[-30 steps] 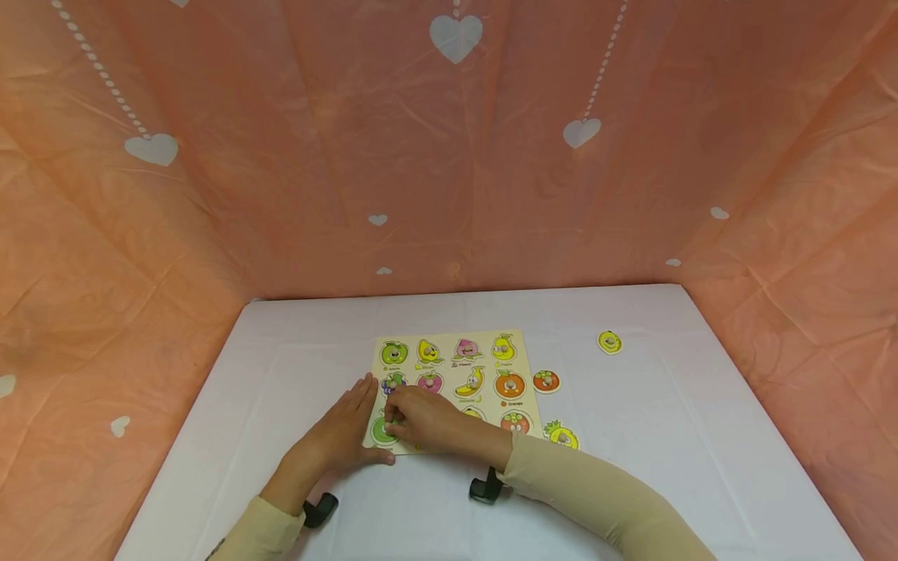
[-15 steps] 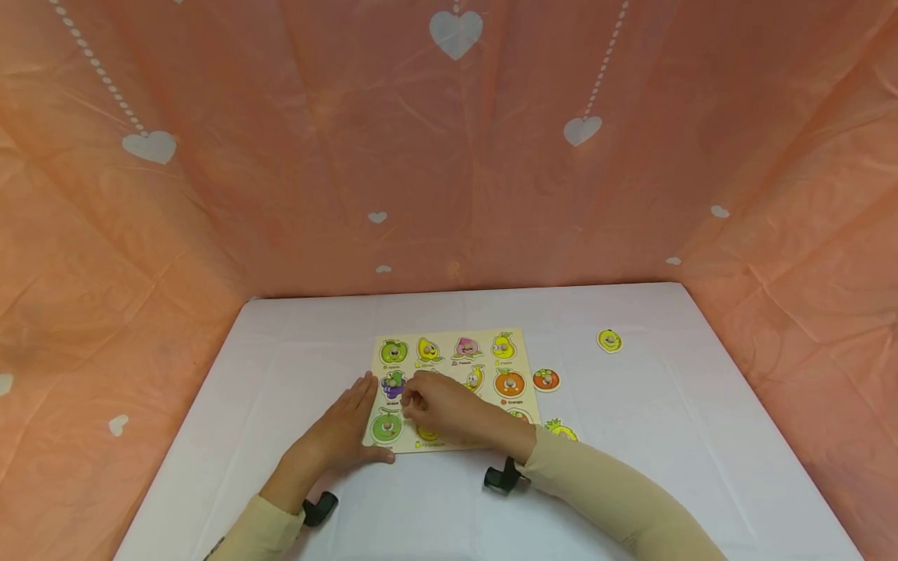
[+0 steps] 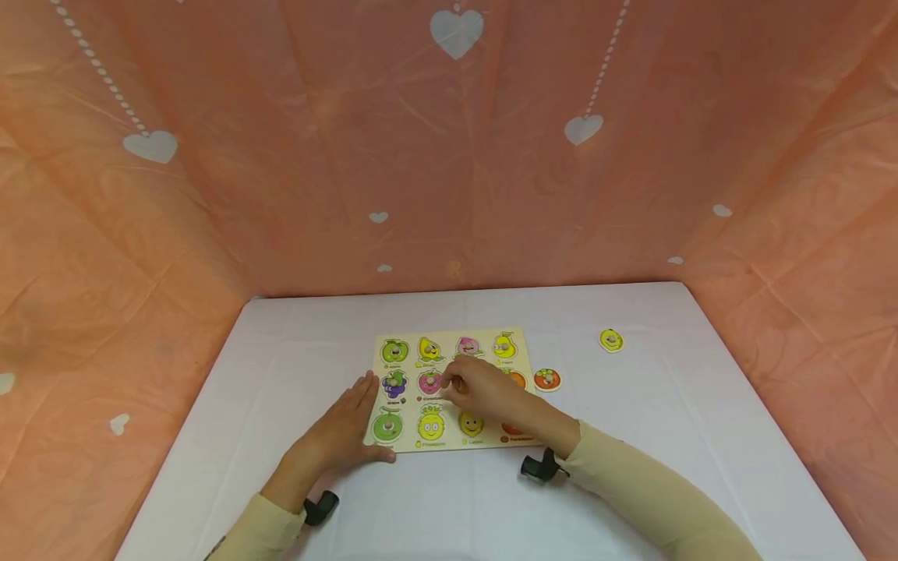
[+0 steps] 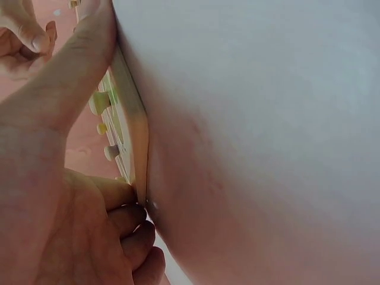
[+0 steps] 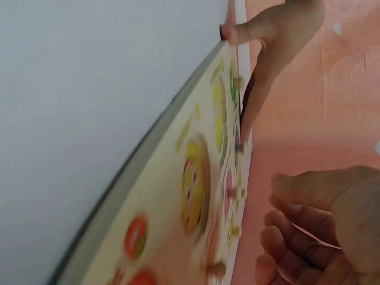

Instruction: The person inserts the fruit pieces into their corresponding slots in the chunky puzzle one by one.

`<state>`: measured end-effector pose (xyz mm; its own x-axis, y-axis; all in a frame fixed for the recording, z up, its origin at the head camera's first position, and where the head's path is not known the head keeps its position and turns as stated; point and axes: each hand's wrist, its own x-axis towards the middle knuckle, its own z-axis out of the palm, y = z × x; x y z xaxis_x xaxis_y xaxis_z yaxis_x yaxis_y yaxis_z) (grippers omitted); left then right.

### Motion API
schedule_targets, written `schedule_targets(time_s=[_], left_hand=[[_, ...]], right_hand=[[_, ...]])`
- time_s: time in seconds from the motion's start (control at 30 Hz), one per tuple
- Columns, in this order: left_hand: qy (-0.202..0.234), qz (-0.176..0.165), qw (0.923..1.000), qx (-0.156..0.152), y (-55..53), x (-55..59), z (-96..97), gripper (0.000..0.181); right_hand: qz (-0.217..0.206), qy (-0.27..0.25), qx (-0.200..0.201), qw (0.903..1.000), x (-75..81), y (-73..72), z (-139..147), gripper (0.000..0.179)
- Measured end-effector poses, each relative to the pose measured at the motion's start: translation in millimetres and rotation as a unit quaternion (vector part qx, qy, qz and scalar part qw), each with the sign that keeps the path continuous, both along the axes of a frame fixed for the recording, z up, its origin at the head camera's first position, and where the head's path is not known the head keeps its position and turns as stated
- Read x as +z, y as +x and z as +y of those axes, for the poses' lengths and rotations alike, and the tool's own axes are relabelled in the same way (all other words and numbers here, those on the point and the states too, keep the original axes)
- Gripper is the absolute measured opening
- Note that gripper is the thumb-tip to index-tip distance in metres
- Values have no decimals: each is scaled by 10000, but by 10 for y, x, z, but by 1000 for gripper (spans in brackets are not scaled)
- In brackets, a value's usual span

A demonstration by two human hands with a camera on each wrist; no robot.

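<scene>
A cream wooden puzzle board (image 3: 449,447) with cartoon fruit lies on the white table. My left hand (image 3: 330,432) rests at its lower left corner, fingers straight along the left side and thumb by the front edge. Over the middle of the board hovers my right hand (image 3: 484,387), fingers loosely bent with nothing between them, as the right wrist view also shows. Knobbed pieces fill several places, among them a green melon (image 3: 387,426), grapes (image 3: 394,384) and a pink fruit (image 3: 429,382). The pineapple picture (image 3: 431,425) and lemon picture (image 3: 471,424) show no knobs.
Just right of the board lies a loose red persimmon piece (image 3: 547,379). Farther back right is a loose yellow lemon piece (image 3: 611,340). My right sleeve (image 3: 652,483) crosses the table's right part. Orange cloth (image 3: 456,171) encloses the back and sides.
My right hand has moved right, from the green melon piece to the board's middle, uncovering the lower left pictures. Its arm now hides the loose pineapple piece. My left hand stays put.
</scene>
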<state>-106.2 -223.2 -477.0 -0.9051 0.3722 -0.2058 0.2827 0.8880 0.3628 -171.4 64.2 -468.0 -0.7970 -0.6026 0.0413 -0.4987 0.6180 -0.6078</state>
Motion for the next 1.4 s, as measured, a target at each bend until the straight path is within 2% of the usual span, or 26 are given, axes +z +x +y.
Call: schedule_targets(time_s=[0.2, 0.47, 0.73, 0.97, 1.1, 1.27, 1.4], left_hand=[[39, -1, 10000, 29, -3, 14, 7, 134], [32, -87, 9999, 74, -3, -7, 8, 135], [15, -66, 9999, 96, 0, -10, 15, 135], [23, -78, 9999, 102, 5, 6, 19, 134], [27, -69, 9999, 77, 3, 8, 18, 134], [22, -80, 9999, 84, 8, 12, 17, 134], [47, -78, 9999, 95, 12, 21, 21, 134]], right_hand=[[-19, -165, -256, 9995, -3, -8, 221, 8], [207, -399, -332, 9984, -36, 11, 501, 9], [-121, -471, -613, 9969, -16, 62, 778, 9], [-118, -426, -726, 9964, -52, 116, 1001, 8], [-273, -426, -864, 9950, -59, 162, 1127, 8], [-213, -390, -882, 9951, -65, 210, 1278, 11], [-90, -417, -750, 9963, -77, 247, 1407, 11]])
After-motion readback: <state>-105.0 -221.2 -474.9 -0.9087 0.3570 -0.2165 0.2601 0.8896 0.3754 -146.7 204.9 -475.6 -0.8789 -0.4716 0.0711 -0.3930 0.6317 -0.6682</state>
